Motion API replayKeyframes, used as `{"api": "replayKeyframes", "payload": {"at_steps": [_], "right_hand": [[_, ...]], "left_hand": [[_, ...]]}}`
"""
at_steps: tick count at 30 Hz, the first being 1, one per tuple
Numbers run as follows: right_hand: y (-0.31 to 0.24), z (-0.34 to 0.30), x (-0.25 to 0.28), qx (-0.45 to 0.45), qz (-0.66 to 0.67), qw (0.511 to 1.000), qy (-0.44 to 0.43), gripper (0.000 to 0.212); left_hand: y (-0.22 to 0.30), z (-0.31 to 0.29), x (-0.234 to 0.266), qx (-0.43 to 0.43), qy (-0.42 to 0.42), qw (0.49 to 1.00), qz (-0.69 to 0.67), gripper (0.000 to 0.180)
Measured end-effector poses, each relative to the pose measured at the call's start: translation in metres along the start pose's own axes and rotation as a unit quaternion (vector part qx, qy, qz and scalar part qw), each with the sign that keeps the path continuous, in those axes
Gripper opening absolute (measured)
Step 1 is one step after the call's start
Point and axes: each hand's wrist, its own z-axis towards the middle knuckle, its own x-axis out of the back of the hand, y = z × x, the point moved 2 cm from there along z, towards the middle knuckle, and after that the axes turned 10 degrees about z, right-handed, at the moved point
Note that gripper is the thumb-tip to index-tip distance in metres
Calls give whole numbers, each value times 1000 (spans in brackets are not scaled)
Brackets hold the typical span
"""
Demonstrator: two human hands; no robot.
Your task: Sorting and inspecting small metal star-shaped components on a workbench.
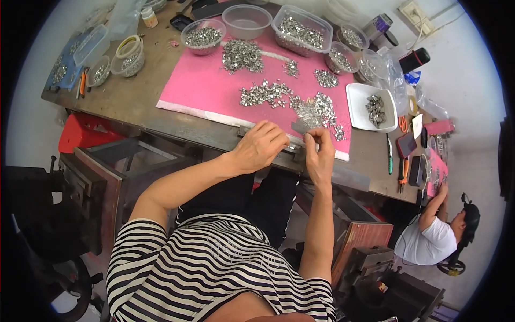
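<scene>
At the table's front edge my left hand [262, 147] is closed over a dark metal fixture [294, 150], its fingers curled down; what lies under them is hidden. Just to the right, my right hand [319, 150] has thumb and forefinger brought together, and whatever they pinch is too small to make out. A flat grey metal piece [298, 126] lies beside the right fingertips. Behind it spreads a bunch of thin silvery pins [309, 115]. Small shiny metal parts [264, 94] lie in loose heaps on the pink cloth [198, 88] beyond both hands.
Plastic tubs of metal parts, such as a rectangular one [274, 24], line the cloth's far side. A white tray [354, 107] stands right, near pliers [403, 174] and a green-and-white brush [390, 155]. Orange-handled pliers [82, 83] lie far left. Another person [432, 239] works at the far right.
</scene>
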Motion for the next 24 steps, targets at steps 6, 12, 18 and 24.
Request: {"api": "replayKeyframes", "payload": {"at_steps": [6,12,18,24], "right_hand": [[-6,-21,-16,67,23,997,-6,6],[-8,-22,-30,89,-18,995,-35,9],[-8,-23,-36,122,-81,989,-35,12],[-16,-28,-40,255,-242,935,-36,15]], "left_hand": [[12,-9,20,20,66,996,62,32],[1,-27,24,79,87,991,60,41],[0,-23,30,113,104,988,26,34],[-5,-21,25,96,127,985,61,36]]}}
